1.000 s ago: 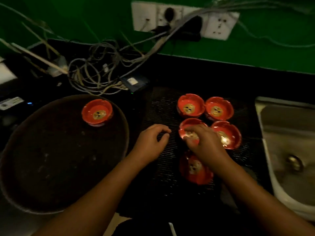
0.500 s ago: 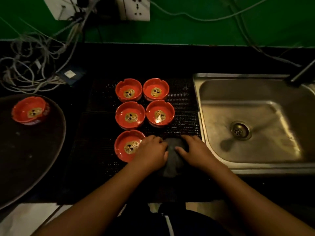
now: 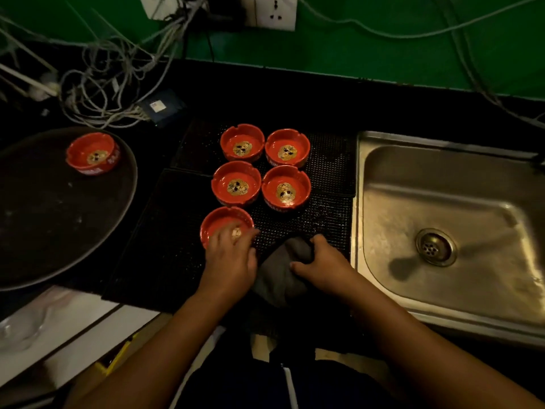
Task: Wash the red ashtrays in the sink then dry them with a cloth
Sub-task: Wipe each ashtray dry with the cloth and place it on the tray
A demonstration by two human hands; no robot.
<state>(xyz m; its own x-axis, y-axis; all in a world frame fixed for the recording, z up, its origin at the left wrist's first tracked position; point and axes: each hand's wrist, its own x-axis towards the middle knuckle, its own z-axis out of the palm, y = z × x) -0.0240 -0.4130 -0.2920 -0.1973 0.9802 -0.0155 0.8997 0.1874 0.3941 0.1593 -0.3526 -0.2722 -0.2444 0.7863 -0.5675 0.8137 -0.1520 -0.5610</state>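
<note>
Both forearms bare, entering from the bottom edge and converging toward centre. Left hand (image 3: 228,258): palm down, fingers (image 3: 227,236) reaching forward over the near rim of the nearest ashtray (image 3: 219,221); blurred, grip not resolvable. Right hand (image 3: 323,261): palm down, fingers curled round a fold of the grey cloth (image 3: 277,278), thumb pointing left. Hands close together, not touching.

The scene was dim and warm-toned; the counter (image 3: 295,93) sank into black, the sink (image 3: 442,202) caught soft glare, edges bowed, and the left hand (image 3: 230,261) blurred.
</note>
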